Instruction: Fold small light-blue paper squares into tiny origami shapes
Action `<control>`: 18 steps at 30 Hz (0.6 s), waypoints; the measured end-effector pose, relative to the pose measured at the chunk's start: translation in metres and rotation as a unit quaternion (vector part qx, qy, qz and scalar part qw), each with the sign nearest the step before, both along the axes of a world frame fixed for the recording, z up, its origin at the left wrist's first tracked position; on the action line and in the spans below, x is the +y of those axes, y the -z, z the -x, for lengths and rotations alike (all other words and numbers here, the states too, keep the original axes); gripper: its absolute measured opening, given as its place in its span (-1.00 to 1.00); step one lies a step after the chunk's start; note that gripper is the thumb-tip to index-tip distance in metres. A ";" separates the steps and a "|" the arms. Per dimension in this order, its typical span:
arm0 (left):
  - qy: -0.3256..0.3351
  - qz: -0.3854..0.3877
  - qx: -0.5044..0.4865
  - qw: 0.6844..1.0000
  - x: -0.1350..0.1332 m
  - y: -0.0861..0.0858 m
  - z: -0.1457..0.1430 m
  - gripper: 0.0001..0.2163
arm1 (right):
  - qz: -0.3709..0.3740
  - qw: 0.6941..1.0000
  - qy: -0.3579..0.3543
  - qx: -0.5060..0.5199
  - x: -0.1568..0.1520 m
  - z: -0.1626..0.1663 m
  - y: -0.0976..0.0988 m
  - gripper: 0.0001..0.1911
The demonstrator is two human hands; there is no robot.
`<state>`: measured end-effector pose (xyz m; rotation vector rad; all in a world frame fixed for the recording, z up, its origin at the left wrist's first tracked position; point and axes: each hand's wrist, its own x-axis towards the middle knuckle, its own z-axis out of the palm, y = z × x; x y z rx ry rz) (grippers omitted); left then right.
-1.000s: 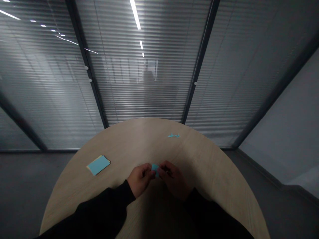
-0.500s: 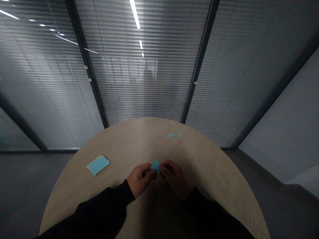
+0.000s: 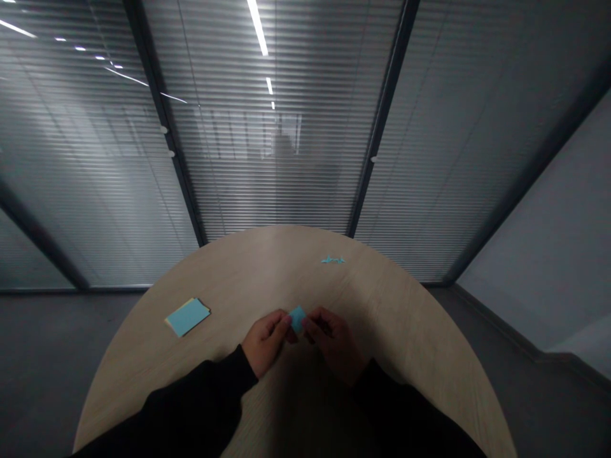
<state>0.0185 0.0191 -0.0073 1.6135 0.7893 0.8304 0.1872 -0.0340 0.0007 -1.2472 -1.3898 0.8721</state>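
A small folded piece of blue paper [image 3: 297,319] is held between my two hands, just above the near middle of the table. My left hand [image 3: 265,340] pinches its left edge, thumb on top. From the other side, my right hand [image 3: 333,340] grips the right corner between thumb and fingers. Some of the paper's lower part is hidden by the fingers. To the left lies a stack of paper sheets [image 3: 188,317], blue on top with a yellowish edge showing beneath. Beyond my right hand, small blue folded paper shapes [image 3: 333,259] rest on the table.
The round wooden table [image 3: 405,356] has its curved far edge close to a glass partition with blinds [image 3: 281,191] and dark frames. A pale wall [image 3: 563,254] stands at the right. Grey floor [image 3: 42,356] shows on both sides.
My left thumb has shifted up and left along the paper, so more of its face shows. The right hand, the stack and the small blue shapes stay in place.
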 end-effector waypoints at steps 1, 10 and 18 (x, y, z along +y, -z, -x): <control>0.006 0.009 -0.006 1.000 0.000 0.002 0.000 -0.58 | 0.001 1.000 0.002 0.000 0.000 0.000 0.000 -0.59; 0.021 -0.021 0.004 1.000 0.001 0.008 -0.002 -0.59 | -0.010 1.000 -0.011 -0.010 0.001 -0.002 0.003 -0.66; 0.044 -0.022 -0.003 0.999 0.000 0.006 -0.002 -0.66 | -0.009 1.000 -0.013 -0.021 0.001 -0.003 0.006 -0.68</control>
